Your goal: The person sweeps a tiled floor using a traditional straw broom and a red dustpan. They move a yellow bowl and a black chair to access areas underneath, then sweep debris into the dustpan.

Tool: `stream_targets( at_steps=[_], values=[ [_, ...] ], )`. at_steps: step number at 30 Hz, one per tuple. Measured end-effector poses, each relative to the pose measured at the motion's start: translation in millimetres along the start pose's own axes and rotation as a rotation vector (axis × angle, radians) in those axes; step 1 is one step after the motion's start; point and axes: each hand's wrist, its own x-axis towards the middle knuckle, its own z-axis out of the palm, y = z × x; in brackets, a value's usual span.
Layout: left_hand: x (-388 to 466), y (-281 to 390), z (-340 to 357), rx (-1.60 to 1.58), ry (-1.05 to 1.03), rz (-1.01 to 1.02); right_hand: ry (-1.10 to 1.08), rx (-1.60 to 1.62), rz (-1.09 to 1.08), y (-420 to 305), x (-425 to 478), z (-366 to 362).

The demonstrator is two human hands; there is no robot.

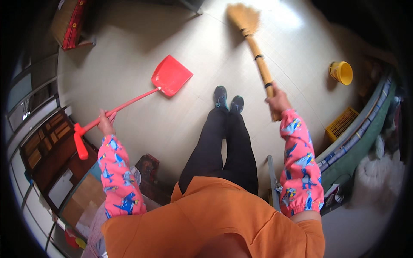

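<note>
My left hand [106, 122] grips the shaft of a red long-handled dustpan [172, 76], below its T-shaped end. The pan reaches towards the middle of the floor, to the left of my dark shoes. In my right hand [278, 99] is the handle of a straw broom [261, 61], bound with dark bands. Its bristle head points away from me at the top of the view and looks slightly blurred. Pink printed sleeve covers are on both forearms.
Pale floor [135, 138] spreads around my feet. At the right stand a yellow bucket [345, 73] and a yellow plastic basket [342, 124], beside a long curved green-sided edge [364, 137]. Dark wooden furniture [48, 138] is at the left. A red plaid-covered piece [73, 29] stands at the upper left.
</note>
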Motion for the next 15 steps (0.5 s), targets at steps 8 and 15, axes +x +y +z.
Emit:
stream_targets(
  at_steps=[8, 15],
  values=[
    [-8.5, 9.6, 10.5, 0.017, 0.032, -0.01, -0.521, 0.048, -0.147, -34.9, -91.6, 115.6],
    [-12.6, 6.6, 15.2, 0.013, 0.011, -0.022, -0.362, 0.297, -0.122, -12.1, -172.1, 87.4]
  ],
)
